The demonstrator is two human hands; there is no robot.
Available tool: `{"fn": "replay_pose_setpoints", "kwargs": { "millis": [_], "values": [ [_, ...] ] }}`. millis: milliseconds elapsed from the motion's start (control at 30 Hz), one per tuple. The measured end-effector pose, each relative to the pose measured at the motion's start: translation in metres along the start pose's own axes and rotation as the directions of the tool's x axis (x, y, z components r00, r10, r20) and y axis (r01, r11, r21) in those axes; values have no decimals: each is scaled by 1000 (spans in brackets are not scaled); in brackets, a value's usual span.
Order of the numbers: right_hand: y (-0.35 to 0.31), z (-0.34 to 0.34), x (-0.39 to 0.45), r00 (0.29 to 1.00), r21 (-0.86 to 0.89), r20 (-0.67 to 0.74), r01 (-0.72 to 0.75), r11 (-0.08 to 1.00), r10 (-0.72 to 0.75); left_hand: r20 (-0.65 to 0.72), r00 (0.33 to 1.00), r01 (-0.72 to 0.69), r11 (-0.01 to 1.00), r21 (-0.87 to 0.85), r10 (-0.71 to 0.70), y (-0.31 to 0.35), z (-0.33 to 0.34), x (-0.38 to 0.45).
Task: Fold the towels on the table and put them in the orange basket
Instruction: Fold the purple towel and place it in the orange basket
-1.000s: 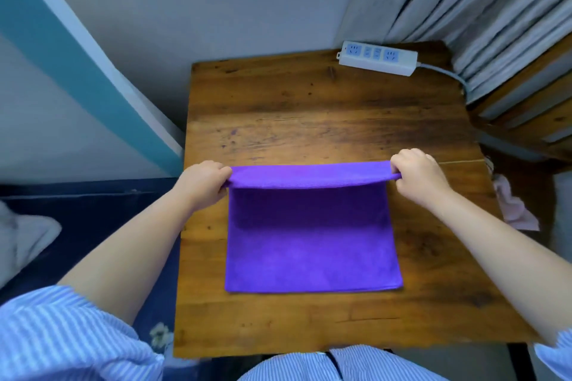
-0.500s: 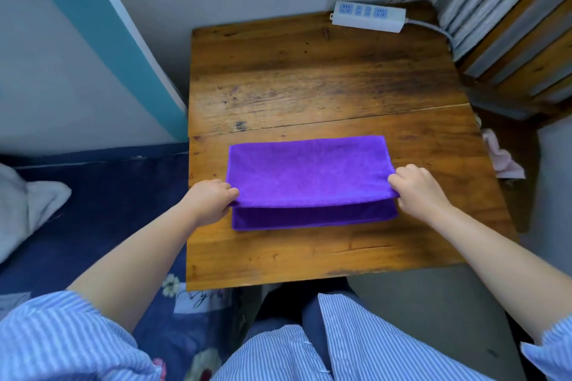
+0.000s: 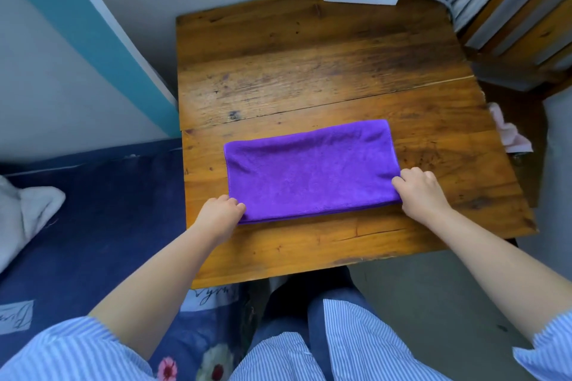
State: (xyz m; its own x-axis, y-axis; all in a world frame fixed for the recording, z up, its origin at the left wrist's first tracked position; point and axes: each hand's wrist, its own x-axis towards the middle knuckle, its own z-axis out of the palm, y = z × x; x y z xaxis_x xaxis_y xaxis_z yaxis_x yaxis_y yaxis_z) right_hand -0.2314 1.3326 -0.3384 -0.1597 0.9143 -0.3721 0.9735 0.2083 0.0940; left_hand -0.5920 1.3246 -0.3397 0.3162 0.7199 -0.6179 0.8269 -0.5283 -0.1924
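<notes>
Head cam: you're now pinning the near corners of the purple towel (image 3: 309,168), left hand (image 3: 220,215) & right hand (image 3: 420,190) pinching them; the half-fold's just landed on the table (image 3: 309,56), centre-near, so 2nd fold's next. Basket not in view.

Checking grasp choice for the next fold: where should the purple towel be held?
Judging by its pose, grip the purple towel at its short right end, coming from the right: it lies flat, long side left to right, doubled edges nearest the person.
</notes>
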Motion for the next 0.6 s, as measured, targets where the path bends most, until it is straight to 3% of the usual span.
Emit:
{"fn": "replay_pose_setpoints", "kwargs": {
  "millis": [133,233,333,433,533,600],
  "values": [
    [-7,0,-3,985,-124,156,-54,991,73,70,996,50,998,-39,-48,2,7,0],
    [-13,-8,-7,993,-126,17,-114,985,118,57,996,77,992,-104,-72,4,8,1],
    [-29,-19,0,963,3,-267,46,999,-44,-226,971,35,981,-190,-79,8,-15,2],
    [-66,-30,30,925,52,-334,208,977,-179,-452,888,-55,957,-283,-83,15,-35,21],
    [-104,-28,66,932,161,-285,278,947,-225,-421,874,-59,806,-589,-243,29,-51,56],
    [-121,-20,84,944,251,-212,301,920,-251,-367,885,-5,780,-626,-288,37,-48,76]
  ]
}}
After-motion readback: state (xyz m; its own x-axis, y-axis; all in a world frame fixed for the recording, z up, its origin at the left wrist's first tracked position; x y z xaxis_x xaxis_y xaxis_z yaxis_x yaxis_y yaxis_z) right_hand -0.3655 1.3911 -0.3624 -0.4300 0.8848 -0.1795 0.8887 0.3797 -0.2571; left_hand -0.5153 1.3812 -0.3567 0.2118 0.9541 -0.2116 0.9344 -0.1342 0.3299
